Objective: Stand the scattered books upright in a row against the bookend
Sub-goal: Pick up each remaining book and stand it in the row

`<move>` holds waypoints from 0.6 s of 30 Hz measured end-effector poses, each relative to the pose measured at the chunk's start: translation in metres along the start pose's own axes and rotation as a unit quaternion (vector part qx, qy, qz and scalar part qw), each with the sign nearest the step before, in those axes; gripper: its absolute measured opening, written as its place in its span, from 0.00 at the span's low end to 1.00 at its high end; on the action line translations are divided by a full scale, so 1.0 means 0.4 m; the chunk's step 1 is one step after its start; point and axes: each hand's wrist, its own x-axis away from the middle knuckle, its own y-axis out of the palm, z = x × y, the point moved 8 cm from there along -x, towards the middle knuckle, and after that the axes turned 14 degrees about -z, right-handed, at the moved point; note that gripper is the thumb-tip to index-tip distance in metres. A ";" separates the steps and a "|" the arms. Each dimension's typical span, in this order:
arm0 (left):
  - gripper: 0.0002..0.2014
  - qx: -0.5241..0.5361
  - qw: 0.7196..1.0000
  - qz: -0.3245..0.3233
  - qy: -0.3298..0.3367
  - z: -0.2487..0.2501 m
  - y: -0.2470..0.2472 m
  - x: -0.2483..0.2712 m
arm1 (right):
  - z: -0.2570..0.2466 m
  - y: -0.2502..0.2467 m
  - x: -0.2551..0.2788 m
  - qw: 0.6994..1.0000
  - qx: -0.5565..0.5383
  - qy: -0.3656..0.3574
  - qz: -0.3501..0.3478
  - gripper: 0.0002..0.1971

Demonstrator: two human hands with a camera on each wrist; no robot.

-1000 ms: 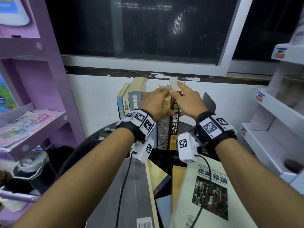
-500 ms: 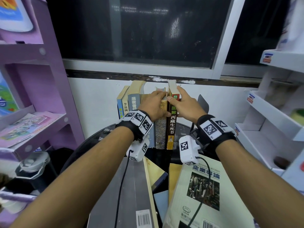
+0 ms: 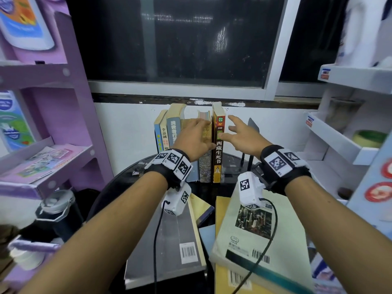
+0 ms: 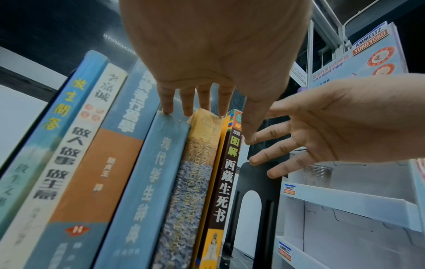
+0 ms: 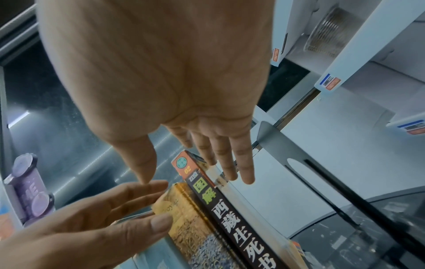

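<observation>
Left hand: the left hand [image 3: 196, 136] has straight, spread fingers resting on the tops of the standing books; it grasps nothing
Right hand: the right hand [image 3: 241, 136] is released, fingers splayed in the air just right of the black-spined book [image 3: 218, 149]; half a second ago its fingers pinched that book's top, and now they are off it
Row: six books stand upright on the round black table [image 3: 125, 177], leaning slightly; the black-spined book is the rightmost, touching the mottled book [image 3: 205, 164] beside it
Bookend: the black bookend [image 3: 253, 126] stands to the right, apart from the row; a clear gap shows between them
Scattered books: the pale green book [image 3: 252, 234], the grey book [image 3: 167, 247] and others beneath lie flat near the wrists
Handling: likely stiff paperbacks of moderate weight with smooth covers; the large green one may flex, so best taken by the spine edge with both hands
</observation>
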 end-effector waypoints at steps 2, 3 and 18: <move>0.36 0.007 1.000 0.016 0.005 0.008 0.004 0.026 | 0.020 0.000 0.024 1.000 0.003 0.017 -0.014 0.38; 0.35 0.013 1.000 0.023 0.006 0.012 0.006 0.039 | 0.030 0.003 0.038 0.999 0.007 0.027 -0.025 0.38; 0.34 0.153 0.949 -0.251 -0.113 0.056 0.258 0.118 | 0.250 0.016 0.316 0.973 0.008 0.223 -0.059 0.33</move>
